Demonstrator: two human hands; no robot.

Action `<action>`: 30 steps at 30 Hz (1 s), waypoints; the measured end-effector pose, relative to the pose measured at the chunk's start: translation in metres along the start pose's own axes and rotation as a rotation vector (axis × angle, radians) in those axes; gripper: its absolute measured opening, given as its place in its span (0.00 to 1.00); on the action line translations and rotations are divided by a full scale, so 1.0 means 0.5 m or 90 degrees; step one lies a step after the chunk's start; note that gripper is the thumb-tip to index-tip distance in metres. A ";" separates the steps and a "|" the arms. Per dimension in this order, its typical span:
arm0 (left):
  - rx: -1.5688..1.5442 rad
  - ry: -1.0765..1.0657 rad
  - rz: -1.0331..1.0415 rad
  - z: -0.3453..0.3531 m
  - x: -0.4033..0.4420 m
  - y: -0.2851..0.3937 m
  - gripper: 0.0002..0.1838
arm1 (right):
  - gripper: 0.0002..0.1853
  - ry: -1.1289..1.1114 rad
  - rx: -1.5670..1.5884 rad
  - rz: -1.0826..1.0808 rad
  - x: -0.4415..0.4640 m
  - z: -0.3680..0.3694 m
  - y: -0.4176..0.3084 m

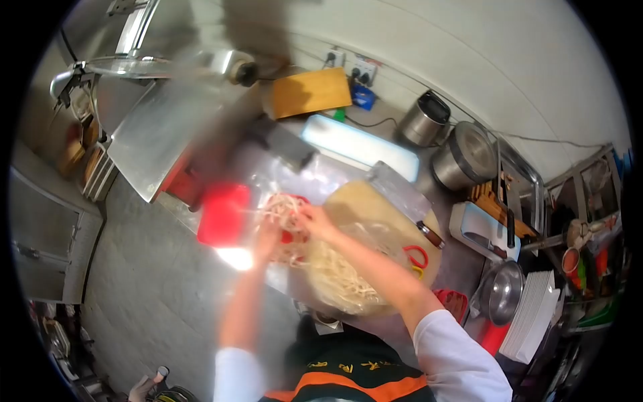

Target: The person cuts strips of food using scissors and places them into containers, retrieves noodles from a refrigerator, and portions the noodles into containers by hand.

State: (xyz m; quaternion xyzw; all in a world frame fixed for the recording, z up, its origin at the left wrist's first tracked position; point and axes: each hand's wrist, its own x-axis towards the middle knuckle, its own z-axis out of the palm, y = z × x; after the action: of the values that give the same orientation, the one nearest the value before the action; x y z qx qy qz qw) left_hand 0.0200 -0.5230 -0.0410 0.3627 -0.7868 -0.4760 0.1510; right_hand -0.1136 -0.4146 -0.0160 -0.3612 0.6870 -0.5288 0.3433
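Observation:
Pale strips (282, 209) are bunched between my two hands, above a red container that shows only in part. My right hand (316, 223) has its fingers closed on the strips from the right. On the left side of the bunch, my left hand (269, 234) is blurred, and its fingers cannot be made out. A clear plastic bag of pale strips (341, 278) lies to the right, on a round-edged wooden board (348, 199). A bright red tray (224, 214) stands left of my hands.
A cleaver (402, 194) lies on the board, with red-handled scissors (416, 256) nearby. Behind are a long white tray (362, 149) and steel pots (465, 157). A steel bowl (502, 293) and stacked white trays (530, 318) stand right. A metal machine (161, 134) is at left.

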 end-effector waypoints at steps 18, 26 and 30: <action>-0.151 0.365 -0.135 0.067 -0.056 -0.043 0.24 | 0.16 0.179 -0.348 -0.110 0.026 0.006 0.054; 0.013 0.209 0.042 -0.008 0.064 0.005 0.21 | 0.24 0.242 -0.254 -0.045 0.017 0.076 0.019; 0.199 0.228 0.059 0.002 0.074 0.016 0.17 | 0.20 0.370 0.140 0.080 0.054 0.152 0.018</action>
State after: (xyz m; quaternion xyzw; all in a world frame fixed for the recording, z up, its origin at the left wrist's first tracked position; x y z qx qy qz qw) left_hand -0.0093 -0.5466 -0.0387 0.4238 -0.8273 -0.2692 0.2521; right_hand -0.0635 -0.4722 -0.0425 -0.1124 0.7162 -0.6586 0.2017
